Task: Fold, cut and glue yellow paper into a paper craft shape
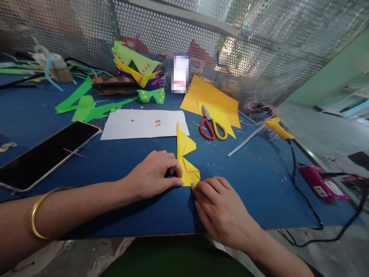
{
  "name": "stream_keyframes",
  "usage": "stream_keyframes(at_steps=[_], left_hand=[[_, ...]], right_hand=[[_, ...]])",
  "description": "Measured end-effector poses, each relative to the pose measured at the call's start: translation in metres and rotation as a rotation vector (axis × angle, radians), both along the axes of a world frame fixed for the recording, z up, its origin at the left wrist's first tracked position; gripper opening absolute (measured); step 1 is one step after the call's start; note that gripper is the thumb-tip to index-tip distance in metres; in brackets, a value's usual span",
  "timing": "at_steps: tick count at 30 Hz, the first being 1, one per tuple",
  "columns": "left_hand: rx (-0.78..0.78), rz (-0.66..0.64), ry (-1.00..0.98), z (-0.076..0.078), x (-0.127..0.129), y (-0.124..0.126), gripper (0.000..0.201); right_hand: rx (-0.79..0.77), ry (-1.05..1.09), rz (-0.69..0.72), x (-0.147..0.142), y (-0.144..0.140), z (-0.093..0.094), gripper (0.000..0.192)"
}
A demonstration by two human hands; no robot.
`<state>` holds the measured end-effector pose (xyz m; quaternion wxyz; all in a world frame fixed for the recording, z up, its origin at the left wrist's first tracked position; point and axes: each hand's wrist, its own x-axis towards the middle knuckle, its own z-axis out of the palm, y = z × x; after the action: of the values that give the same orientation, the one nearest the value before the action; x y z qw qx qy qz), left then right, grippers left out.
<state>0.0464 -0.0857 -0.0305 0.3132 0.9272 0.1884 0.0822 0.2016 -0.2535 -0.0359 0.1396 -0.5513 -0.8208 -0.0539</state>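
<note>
A folded yellow paper piece (188, 163) with pointed and notched edges lies on the blue table in front of me. My left hand (157, 171) pinches its lower left edge between thumb and fingers. At the lower right corner of the paper, the thumb and curled fingers of my right hand (219, 204) press on its edge. Just beyond it are a white sheet (121, 125) with small pink and orange bits on it, and scissors (211, 125) with one red and one yellow handle.
Orange-yellow paper (219, 98) lies under the scissors. A dark-screened phone (49, 154) is at left, green paper strips (86, 107) and decorated paper shapes (135, 63) behind. At right are a yellow glue gun (279, 129) with its cord and a magenta box (323, 182). A perforated metal screen (161, 25) stands behind.
</note>
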Motion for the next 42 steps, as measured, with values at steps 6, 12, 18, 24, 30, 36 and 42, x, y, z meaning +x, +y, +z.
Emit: stream_keyframes(at_steps=[6, 12, 18, 24, 30, 36, 42], left_hand=[[-0.084, 0.191, -0.062, 0.000, -0.002, -0.003, 0.025], [-0.070, 0.318, -0.025, 0.000, -0.002, -0.008, 0.053], [-0.015, 0.094, -0.080, 0.000, -0.004, -0.010, 0.029], [-0.524, 0.071, -0.099, 0.014, -0.011, 0.008, 0.015], [-0.595, 0.051, -0.260, 0.051, -0.025, 0.046, 0.009], [-0.534, 0.075, -0.290, 0.056, -0.017, 0.063, 0.011], [-0.602, 0.027, -0.269, 0.047, -0.004, 0.065, 0.023]], right_hand=[[0.050, 0.061, -0.054, 0.004, -0.004, -0.006, 0.030], [0.217, 0.159, -0.125, 0.007, -0.009, -0.006, 0.030], [0.219, 0.346, -0.210, 0.025, 0.018, 0.011, 0.028], [0.214, 0.519, -0.334, 0.073, 0.100, 0.029, 0.029], [0.219, 0.460, -0.138, 0.101, 0.119, 0.030, 0.029], [0.357, 0.323, -0.100, 0.093, 0.100, 0.035, 0.031], [-0.014, 0.273, -0.091, 0.084, 0.091, 0.037, 0.024]])
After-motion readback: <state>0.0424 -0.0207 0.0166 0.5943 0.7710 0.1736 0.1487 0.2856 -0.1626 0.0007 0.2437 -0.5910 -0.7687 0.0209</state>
